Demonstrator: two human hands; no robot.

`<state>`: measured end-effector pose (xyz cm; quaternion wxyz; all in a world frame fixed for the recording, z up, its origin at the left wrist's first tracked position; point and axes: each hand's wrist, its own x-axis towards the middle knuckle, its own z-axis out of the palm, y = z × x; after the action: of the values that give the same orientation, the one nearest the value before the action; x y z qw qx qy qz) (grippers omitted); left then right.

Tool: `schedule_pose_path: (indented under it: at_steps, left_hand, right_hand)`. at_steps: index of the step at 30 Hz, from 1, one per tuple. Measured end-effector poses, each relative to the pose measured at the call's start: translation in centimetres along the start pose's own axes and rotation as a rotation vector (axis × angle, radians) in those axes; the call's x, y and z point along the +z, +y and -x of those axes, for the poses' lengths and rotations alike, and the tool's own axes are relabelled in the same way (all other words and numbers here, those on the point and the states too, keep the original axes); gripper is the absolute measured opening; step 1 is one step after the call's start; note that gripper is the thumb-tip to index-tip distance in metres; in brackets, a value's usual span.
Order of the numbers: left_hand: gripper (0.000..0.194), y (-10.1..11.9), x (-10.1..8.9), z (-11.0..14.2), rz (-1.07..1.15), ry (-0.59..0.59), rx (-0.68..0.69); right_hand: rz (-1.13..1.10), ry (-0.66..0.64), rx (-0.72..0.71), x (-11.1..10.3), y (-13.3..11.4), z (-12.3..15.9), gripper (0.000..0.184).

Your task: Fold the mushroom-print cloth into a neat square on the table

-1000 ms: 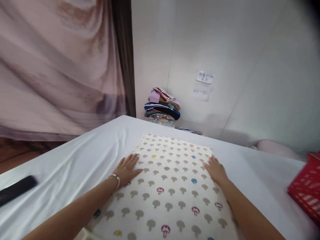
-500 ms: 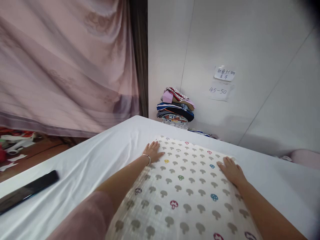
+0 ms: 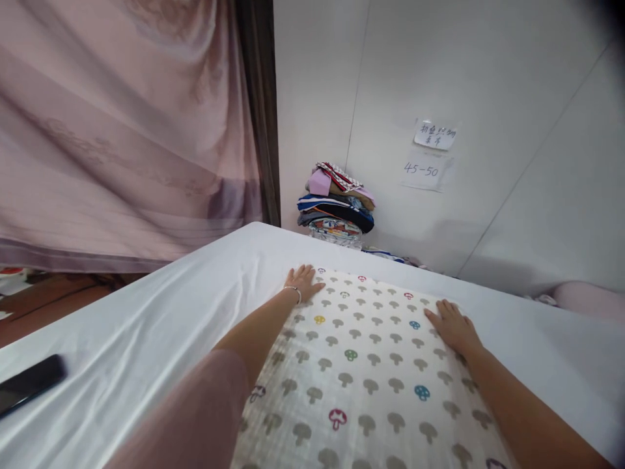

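A white cloth with grey and coloured mushroom prints (image 3: 359, 368) lies spread over the white-covered table (image 3: 161, 339) and runs down out of view at the bottom. My left hand (image 3: 303, 284) rests flat on its far left corner, fingers apart, a bracelet on the wrist. At the far right corner my right hand (image 3: 455, 327) also lies flat, with its fingers stretched forward over the cloth's edge. Neither hand grips the fabric.
A black phone (image 3: 32, 383) lies at the table's left. Beyond the far edge stands a stack of folded clothes (image 3: 336, 202) against the white wall, where paper notes (image 3: 422, 170) hang. A pink curtain (image 3: 122, 130) hangs at the back left.
The view has shifted, so the phone and the wall things appear farther left. Both hands stay flat at the cloth's far corners.
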<state>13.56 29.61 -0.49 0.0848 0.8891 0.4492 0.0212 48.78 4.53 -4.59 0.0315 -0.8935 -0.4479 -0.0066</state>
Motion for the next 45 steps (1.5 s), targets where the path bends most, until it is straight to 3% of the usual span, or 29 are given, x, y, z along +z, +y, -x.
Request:
schedule_pose_path:
  at_steps: [8, 12, 16, 21, 26, 29, 32, 38, 41, 45]
  left_hand:
    - [0.070, -0.6, 0.6, -1.1, 0.017, -0.011, -0.005]
    - [0.073, -0.3, 0.0, 0.6, -0.016, 0.010, -0.007]
    - [0.073, -0.9, 0.3, 3.4, -0.057, 0.035, 0.075]
    - [0.073, -1.9, 0.5, 4.5, -0.031, -0.006, 0.103]
    - [0.069, -0.8, -0.7, 4.5, -0.088, -0.040, 0.046]
    - [0.064, 0.1, -1.0, 7.3, -0.138, -0.045, 0.088]
    - [0.063, -0.3, 0.0, 12.8, -0.161, 0.012, 0.247]
    - [0.061, -4.1, 4.0, 24.6, -0.079, 0.125, 0.398]
    - [0.062, -5.8, 4.9, 27.8, -0.061, 0.231, 0.406]
    - [0.054, -6.2, 4.1, 30.3, -0.066, 0.327, 0.441]
  right_hand:
    - [0.010, -0.037, 0.018, -1.2, -0.7, 0.7, 0.063]
    - [0.039, 0.005, -0.064, -1.1, -0.5, 3.1, 0.064]
    - [0.010, -0.039, -0.155, -0.6, 0.0, 5.2, 0.062]
    - [-0.009, -0.087, -0.130, -1.5, -0.6, 5.1, 0.062]
    - [-0.045, -0.140, -0.077, -3.6, -2.0, 6.5, 0.059]
    - [-0.081, -0.164, -0.080, -4.5, -2.3, 10.7, 0.061]
    - [-0.146, -0.171, -0.154, -4.5, -1.8, 17.5, 0.063]
    - [-0.260, -0.183, -0.194, -3.7, 0.5, 30.5, 0.061]
    - [-0.280, -0.134, -0.199, -3.1, 1.2, 34.2, 0.057]
    - [-0.232, -0.037, -0.270, -2.1, 2.1, 36.7, 0.054]
